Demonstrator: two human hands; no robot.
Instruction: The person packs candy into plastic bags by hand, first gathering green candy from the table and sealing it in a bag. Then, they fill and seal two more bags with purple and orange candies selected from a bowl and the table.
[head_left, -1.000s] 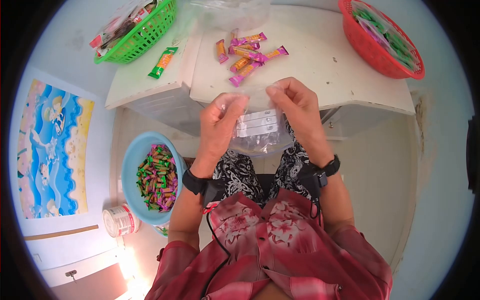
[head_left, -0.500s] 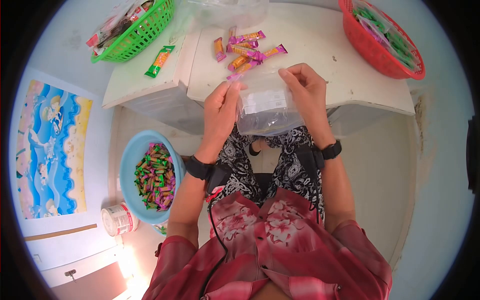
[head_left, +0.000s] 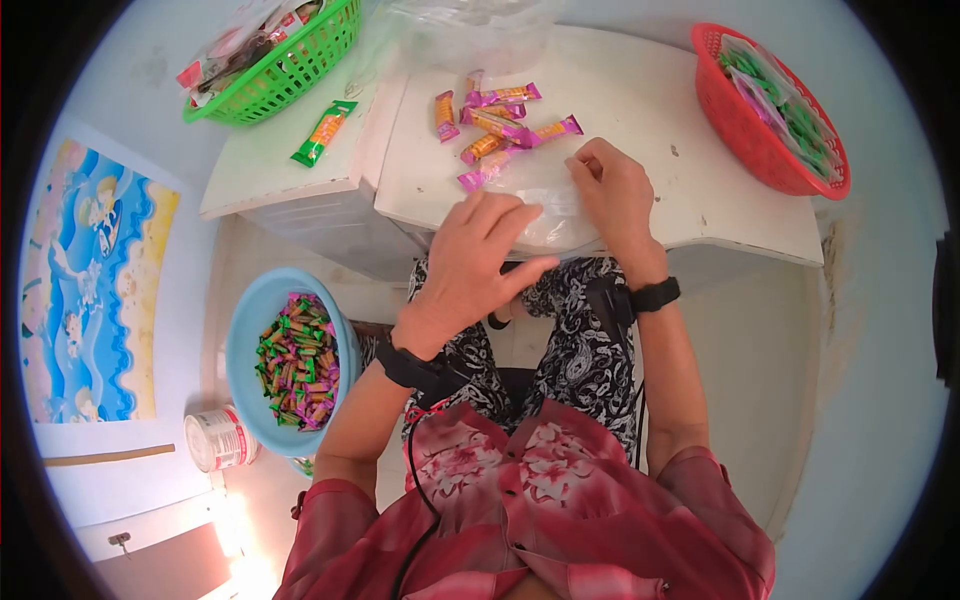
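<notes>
**Clear bag held between our hands**

We have the bag (head_left: 553,222) between our two hands, at the front edge of the tabletop (head_left: 640,95). Our right hand (head_left: 615,200) is at its right side, thumb and fingers curled together, pinching the film. Our left hand (head_left: 484,250) is at its left, fingers loosely spread and thumb apart, pointing across toward the right; we cannot tell whether its fingertips touch the film.

Just beyond the bag we see a loose pile of purple snacks (head_left: 497,122). Farther left lies one green snack (head_left: 324,134), near the green basket (head_left: 290,75). The red basket (head_left: 722,120) stands at our far right. Below the tabletop, on our left, the blue tub (head_left: 244,345) holds many wrapped snacks.
</notes>
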